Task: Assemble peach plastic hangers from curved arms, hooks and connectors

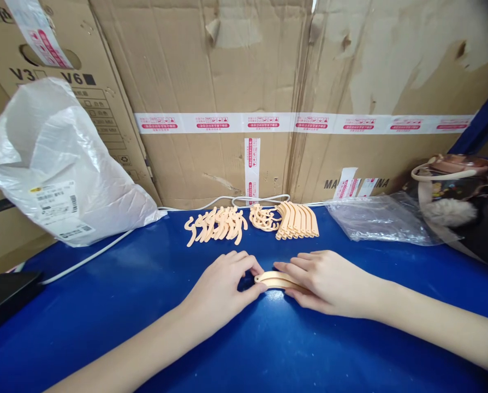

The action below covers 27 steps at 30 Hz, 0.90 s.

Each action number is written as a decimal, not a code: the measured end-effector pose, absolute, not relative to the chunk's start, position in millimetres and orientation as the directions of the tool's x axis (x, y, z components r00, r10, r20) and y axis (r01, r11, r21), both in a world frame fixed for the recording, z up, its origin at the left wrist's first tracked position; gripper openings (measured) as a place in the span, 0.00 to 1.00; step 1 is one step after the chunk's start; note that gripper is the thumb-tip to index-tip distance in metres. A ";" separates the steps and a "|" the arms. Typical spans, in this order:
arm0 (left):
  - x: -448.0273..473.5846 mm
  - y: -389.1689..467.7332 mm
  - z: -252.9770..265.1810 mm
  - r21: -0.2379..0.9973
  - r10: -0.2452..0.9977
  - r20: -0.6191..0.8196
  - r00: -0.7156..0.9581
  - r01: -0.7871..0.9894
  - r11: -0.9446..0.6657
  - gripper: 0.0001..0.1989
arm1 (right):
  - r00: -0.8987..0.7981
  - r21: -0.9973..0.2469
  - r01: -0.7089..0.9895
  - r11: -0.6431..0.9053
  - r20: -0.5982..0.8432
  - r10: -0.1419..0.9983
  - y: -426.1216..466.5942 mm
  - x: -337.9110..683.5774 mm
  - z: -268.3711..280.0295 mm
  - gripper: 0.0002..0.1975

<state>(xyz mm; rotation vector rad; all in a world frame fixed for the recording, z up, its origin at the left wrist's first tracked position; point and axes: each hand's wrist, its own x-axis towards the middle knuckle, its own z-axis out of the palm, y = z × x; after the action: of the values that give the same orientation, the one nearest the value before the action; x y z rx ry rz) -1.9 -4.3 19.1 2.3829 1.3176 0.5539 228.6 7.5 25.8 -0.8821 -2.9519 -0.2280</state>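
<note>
My left hand (223, 286) and my right hand (323, 281) meet over a curved peach plastic strip (274, 279) lying on the blue table (154, 289). The right hand covers and holds its right part; the left thumb and forefinger pinch its left end. Behind the hands lie a row of peach hook-shaped pieces (217, 224), a small tangle of curled peach pieces (262, 218), and a neat stack of curved peach strips (299, 220).
A white plastic bag with labels (59, 169) sits at the left. A clear plastic bag (379, 218) and a dark bag with a fur pompom (457, 202) lie at the right. Taped cardboard boxes (248, 98) form the back wall. A white cable (105, 248) runs along it.
</note>
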 end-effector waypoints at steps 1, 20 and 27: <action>-2.2 -5.7 21.8 0.441 0.850 0.165 0.501 0.733 -0.518 0.03 | -0.824 0.092 0.566 0.819 0.090 0.559 7.1 232.4 26.7 0.20; 0.1 -12.2 23.3 0.523 0.826 0.074 0.558 0.684 -0.509 0.03 | -0.756 -0.403 0.560 0.724 0.108 0.646 2.2 252.1 13.8 0.11; 1.1 -15.2 27.4 0.472 0.787 0.061 0.613 0.677 -0.564 0.06 | -0.749 -0.386 0.565 0.729 0.129 0.650 0.2 253.2 11.1 0.17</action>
<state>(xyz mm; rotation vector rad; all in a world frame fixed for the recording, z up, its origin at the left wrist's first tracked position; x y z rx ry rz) 1.1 -15.2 27.4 2.4362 1.1672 0.3726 253.2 0.2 11.1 -0.9592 -2.6772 0.4750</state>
